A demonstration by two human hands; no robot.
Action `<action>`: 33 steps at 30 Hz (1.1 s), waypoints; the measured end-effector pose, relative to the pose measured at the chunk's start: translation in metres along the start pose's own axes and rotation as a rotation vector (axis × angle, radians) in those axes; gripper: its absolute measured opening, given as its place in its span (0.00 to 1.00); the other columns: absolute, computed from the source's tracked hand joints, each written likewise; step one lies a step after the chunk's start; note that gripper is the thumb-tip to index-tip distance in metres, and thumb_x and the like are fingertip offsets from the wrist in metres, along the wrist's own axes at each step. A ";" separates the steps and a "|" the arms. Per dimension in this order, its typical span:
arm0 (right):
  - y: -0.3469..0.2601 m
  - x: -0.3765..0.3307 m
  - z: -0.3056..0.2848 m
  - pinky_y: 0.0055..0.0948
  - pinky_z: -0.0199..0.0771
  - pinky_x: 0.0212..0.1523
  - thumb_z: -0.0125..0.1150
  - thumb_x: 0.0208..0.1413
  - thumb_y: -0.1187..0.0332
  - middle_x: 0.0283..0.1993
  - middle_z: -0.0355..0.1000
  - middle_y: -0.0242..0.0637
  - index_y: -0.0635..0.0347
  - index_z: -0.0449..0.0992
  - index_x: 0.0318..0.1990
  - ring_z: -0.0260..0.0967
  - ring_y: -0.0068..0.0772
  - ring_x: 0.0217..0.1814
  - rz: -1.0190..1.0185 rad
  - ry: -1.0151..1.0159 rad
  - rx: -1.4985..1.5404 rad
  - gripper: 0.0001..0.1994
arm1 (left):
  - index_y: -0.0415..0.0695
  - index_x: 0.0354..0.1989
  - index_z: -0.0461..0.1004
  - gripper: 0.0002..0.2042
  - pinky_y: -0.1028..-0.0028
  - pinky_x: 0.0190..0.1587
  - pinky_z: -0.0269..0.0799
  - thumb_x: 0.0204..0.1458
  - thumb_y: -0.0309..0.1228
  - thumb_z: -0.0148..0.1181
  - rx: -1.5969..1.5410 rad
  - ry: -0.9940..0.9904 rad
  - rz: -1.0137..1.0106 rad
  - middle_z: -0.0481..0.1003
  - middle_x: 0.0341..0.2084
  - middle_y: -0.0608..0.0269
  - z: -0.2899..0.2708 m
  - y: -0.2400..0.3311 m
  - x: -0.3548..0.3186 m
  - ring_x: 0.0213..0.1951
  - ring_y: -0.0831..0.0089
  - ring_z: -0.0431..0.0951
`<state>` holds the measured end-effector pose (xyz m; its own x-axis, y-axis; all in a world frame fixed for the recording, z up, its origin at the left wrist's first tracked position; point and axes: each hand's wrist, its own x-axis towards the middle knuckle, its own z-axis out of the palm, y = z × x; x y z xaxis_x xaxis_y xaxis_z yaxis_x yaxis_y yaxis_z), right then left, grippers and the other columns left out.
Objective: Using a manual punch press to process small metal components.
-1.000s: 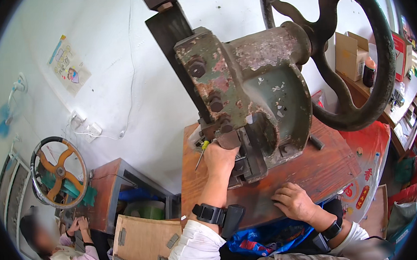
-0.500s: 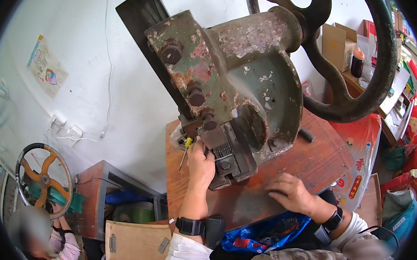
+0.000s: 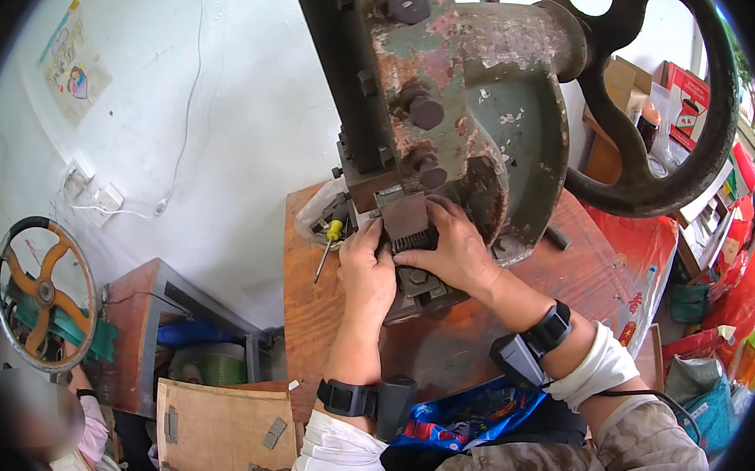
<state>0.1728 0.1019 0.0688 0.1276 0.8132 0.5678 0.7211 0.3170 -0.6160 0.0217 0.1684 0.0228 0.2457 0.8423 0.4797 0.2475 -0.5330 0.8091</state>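
Note:
A heavy hand press [image 3: 513, 47] with chipped green paint stands on a wooden table. Low at its front, under the ram, lies a small flat grey-brown plate [image 3: 404, 216]. A dark comb-like row of teeth [image 3: 413, 243] shows along the plate's near edge. My left hand [image 3: 369, 258] pinches the plate's left side. From the right, my right hand [image 3: 459, 245] closes around the opposite side, thumb across the near edge by the teeth. Parts of the fingers are hidden behind the plate. Left of my left hand lies a screwdriver [image 3: 334, 231] with a yellow handle.
The press's big handwheel [image 3: 712, 107] rises at the right. A bare stretch of wooden tabletop [image 3: 313, 319] shows at the left. A blue bag [image 3: 473, 417] lies by my lap. At the far left another person [image 3: 94, 435] sits by a second handwheel [image 3: 45, 294].
My right hand has moved up and left from above the table's front to the plate. My left hand stays at the plate's left side. The view has shifted.

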 end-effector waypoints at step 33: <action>-0.055 -0.012 -0.184 0.32 0.72 0.46 0.64 0.46 0.74 0.50 0.72 0.42 0.65 0.76 0.43 0.71 0.39 0.48 -0.726 0.307 -0.279 0.14 | 0.52 0.59 0.64 0.22 0.28 0.51 0.45 0.54 0.28 0.47 0.413 -0.186 -0.154 0.63 0.60 0.68 -0.014 0.050 -0.009 0.61 0.52 0.56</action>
<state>0.2564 -0.0148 0.1965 -0.2828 0.2721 0.9198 0.8326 0.5457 0.0946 0.0191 0.1351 0.0636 0.3316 0.9053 0.2654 0.6366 -0.4223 0.6453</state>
